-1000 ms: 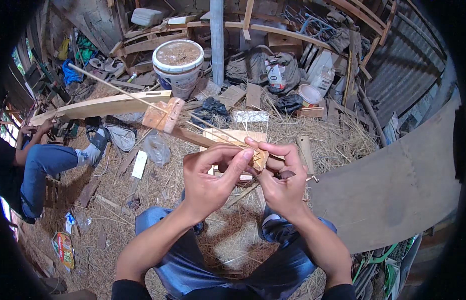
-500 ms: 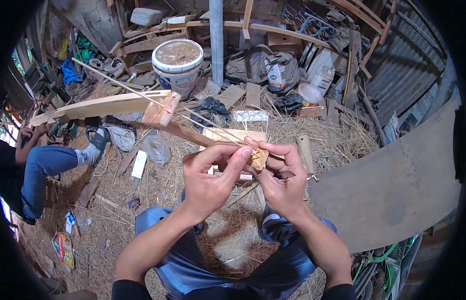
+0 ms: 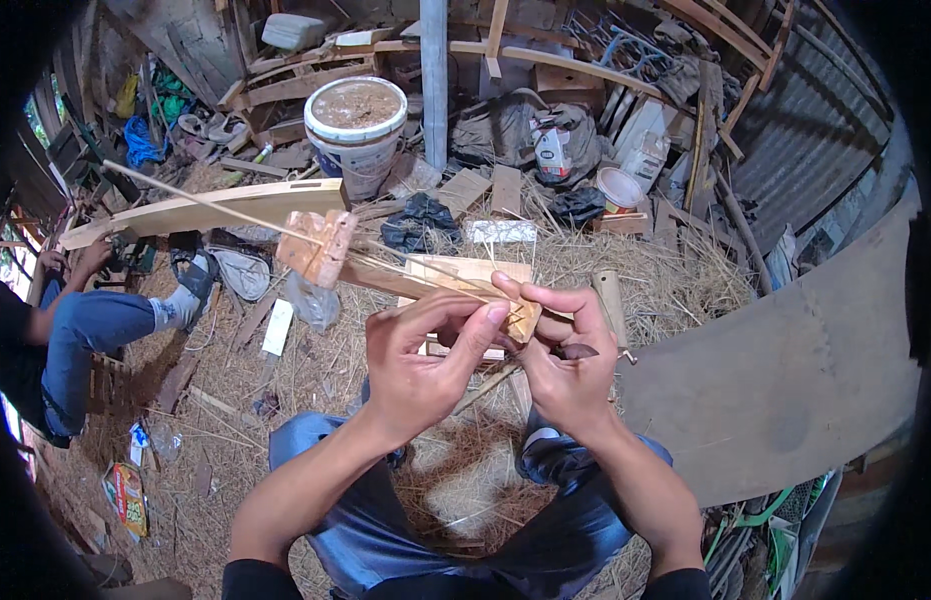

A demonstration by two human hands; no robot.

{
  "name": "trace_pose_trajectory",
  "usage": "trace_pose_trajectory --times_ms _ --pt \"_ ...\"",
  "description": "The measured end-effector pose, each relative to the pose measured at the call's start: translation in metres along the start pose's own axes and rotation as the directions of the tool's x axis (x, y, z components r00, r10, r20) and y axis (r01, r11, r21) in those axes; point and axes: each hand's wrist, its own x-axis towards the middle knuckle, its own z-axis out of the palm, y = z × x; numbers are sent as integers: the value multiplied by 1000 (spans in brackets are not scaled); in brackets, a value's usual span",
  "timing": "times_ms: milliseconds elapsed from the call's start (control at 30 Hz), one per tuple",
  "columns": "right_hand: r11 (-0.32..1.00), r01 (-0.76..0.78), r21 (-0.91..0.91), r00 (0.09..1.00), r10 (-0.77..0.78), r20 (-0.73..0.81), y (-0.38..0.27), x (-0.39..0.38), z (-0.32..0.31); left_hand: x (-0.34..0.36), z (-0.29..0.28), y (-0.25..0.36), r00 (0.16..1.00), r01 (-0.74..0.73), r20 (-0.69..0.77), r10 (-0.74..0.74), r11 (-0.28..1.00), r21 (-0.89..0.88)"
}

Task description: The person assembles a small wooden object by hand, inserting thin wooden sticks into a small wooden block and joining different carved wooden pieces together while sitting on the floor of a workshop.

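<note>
In front of me, both hands grip the near end of a wooden piece (image 3: pixel 518 322) with crossed marks or slivers on it. My left hand (image 3: pixel 420 370) pinches thin pale sticks against it with the thumb. My right hand (image 3: pixel 570 365) has its fingers curled round the piece; a small dark curved object (image 3: pixel 574 351) shows in that hand, not clear enough to name. The wooden bar runs away leftward to a squarish block (image 3: pixel 307 250), through or across which a long thin stick (image 3: pixel 185 200) extends. A pale board (image 3: pixel 465 268) lies behind and below my hands.
A co-worker (image 3: pixel 90 340) sits at left beside a long plank (image 3: pixel 155 215). A bucket (image 3: pixel 355 150) and post (image 3: pixel 433 90) stand behind amid scrap wood, bags and straw. A large flat sheet (image 3: pixel 765 390) is at right, a handled wooden item (image 3: pixel 607 295) beside my right hand.
The far block and long stick have moved a little down and left. My hands stay almost in place, still gripping. The co-worker's hands have shifted slightly.
</note>
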Motion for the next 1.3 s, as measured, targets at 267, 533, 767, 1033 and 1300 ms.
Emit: trace_pose_trajectory --times_ms 267,533,767,1033,1300 --pt "1000 22 -11 1000 -22 -10 0 1 -1 0 2 -1 1000 31 5 -31 1000 5" --pt "998 39 59 998 -35 -59 2 1 3 0 3 -3 999 30 -10 -30 998 -55" --pt "999 51 14 996 -50 -72 5 0 2 2 1 -3 999 -15 43 13 998 57" --pt "1000 20 -5 998 -21 -51 0 -1 4 -3 7 -3 993 110 -31 -116 982 -153" --pt "991 -2 -132 1000 5 23 -2 -4 -2 -5 8 -6 995 93 -23 -97 987 -130"
